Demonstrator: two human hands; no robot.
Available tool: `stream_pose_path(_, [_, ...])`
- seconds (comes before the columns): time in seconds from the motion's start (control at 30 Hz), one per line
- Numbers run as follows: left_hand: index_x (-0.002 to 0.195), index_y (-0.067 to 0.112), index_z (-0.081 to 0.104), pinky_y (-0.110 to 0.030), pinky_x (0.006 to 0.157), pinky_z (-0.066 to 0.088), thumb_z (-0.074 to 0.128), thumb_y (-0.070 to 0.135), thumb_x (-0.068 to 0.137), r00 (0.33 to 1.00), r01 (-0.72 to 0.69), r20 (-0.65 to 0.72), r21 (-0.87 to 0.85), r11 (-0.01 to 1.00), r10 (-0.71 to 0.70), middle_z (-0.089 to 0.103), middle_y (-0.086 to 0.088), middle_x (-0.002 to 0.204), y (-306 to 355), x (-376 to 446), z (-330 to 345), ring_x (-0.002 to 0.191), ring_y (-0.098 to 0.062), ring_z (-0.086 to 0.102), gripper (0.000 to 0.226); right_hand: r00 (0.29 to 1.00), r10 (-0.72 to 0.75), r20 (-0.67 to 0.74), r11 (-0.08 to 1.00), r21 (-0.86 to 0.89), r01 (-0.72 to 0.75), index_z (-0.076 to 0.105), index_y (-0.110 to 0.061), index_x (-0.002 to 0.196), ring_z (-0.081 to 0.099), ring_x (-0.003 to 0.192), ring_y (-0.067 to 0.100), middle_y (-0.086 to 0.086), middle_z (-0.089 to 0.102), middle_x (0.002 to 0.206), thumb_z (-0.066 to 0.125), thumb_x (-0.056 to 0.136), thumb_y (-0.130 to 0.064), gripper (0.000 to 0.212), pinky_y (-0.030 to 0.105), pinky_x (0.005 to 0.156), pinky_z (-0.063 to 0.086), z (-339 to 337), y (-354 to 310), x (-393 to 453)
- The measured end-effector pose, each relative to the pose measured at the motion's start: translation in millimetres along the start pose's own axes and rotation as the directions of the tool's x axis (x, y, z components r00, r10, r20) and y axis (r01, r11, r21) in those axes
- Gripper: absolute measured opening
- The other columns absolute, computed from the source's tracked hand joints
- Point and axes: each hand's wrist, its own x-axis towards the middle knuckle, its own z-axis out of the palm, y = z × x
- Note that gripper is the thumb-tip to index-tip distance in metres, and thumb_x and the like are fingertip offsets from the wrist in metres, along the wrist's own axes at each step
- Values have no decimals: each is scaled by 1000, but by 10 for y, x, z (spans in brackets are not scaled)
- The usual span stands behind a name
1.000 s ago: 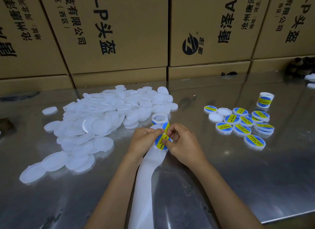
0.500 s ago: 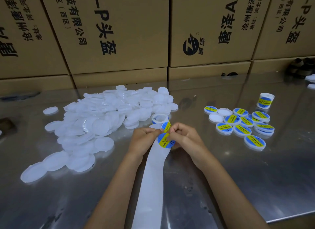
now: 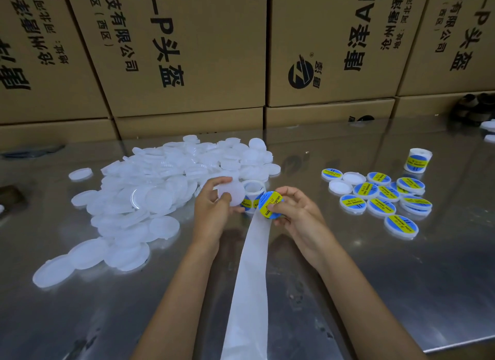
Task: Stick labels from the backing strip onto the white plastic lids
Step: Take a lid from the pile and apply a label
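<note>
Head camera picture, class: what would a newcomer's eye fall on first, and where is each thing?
First, the two hands at the centre: the left hand holds a blank white lid, while the right hand pinches a blue and yellow label peeled from the backing strip. Next, the big heap of unlabelled lids on the left of the steel table, and the smaller cluster of labelled lids on the right.

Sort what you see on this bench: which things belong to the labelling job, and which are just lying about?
Job: left hand holding a blank lid; right hand pinching a peeled label; backing strip; label roll; pile of blank lids; labelled lids.

Lying about: cardboard boxes; spare roll.
</note>
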Motion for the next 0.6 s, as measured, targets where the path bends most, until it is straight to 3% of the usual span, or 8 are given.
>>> stream_pose_path(0.07, [118, 23, 66, -28, 64, 61, 46, -13, 91, 999, -3, 42, -69, 998, 6, 67, -11, 112, 26, -11, -5, 90, -30, 74, 49, 1000, 12, -4, 1000, -5, -12, 63, -3, 108, 61, 74, 15, 9, 68, 90, 64, 84, 8, 27, 23, 61, 45, 9, -5, -3])
stream_pose_path(0.17, [116, 28, 71, -24, 67, 59, 48, -11, 92, 994, -14, 110, -82, 997, 23, 70, -3, 98, 40, -24, 7, 83, -23, 76, 51, 1000, 13, 15, 1000, -8, -12, 65, -3, 106, 63, 73, 12, 10, 69, 91, 64, 86, 3, 20, 22, 63, 46, 8, -12, -13])
stream_pose_path(0.23, [113, 28, 74, -24, 72, 60, 46, -9, 94, 984, -12, 174, -85, 996, 27, 60, -4, 78, 44, -44, 23, 81, -20, 75, 51, 1000, -7, 18, 1000, -20, 7, 65, -6, 101, 64, 73, 12, 9, 69, 90, 65, 87, 1, 16, 22, 63, 47, 11, -15, -20])
stream_pose_path(0.3, [113, 30, 75, -26, 75, 60, 45, -8, 95, 969, -15, 246, -76, 997, 34, 45, -10, 73, 46, -77, 49, 75, -18, 69, 51, 999, -33, -3, 999, -24, 33, 65, -8, 99, 63, 75, 13, 8, 70, 89, 66, 87, -1, 14, 22, 63, 47, 22, -16, -25])
stream_pose_path(0.37, [114, 31, 76, -28, 79, 60, 45, -6, 97, 950, -15, 311, -77, 997, 39, 41, -13, 77, 51, -109, 82, 79, -20, 66, 51, 997, -67, -35, 997, -32, 66, 65, -8, 97, 63, 75, 13, 6, 71, 87, 68, 87, -1, 13, 22, 63, 48, 31, -11, -23])
stream_pose_path(0.47, [114, 32, 76, -30, 81, 60, 47, -3, 99, 921, 8, 388, -108, 994, 35, 64, -17, 90, 68, -157, 118, 94, -23, 72, 48, 987, -132, -93, 988, -92, 124, 66, -7, 97, 63, 73, 11, 5, 71, 86, 70, 86, -2, 13, 20, 59, 47, 51, -3, -15])
stream_pose_path(0.53, [113, 34, 76, -29, 82, 60, 50, -1, 99, 908, 15, 418, -109, 994, 32, 75, -8, 109, 78, -192, 139, 102, -24, 73, 46, 977, -175, -123, 980, -118, 161, 66, -7, 96, 63, 71, 9, 6, 71, 86, 70, 85, 0, 13, 18, 57, 47, 61, 2, -8])
stream_pose_path(0.6, [115, 33, 74, -27, 81, 59, 53, -1, 97, 900, 10, 434, -107, 994, 37, 75, -2, 114, 94, -220, 156, 104, -22, 73, 44, 967, -212, -140, 973, -128, 195, 66, -7, 94, 64, 70, 7, 6, 71, 86, 70, 85, 2, 14, 16, 56, 47, 68, 6, -5])
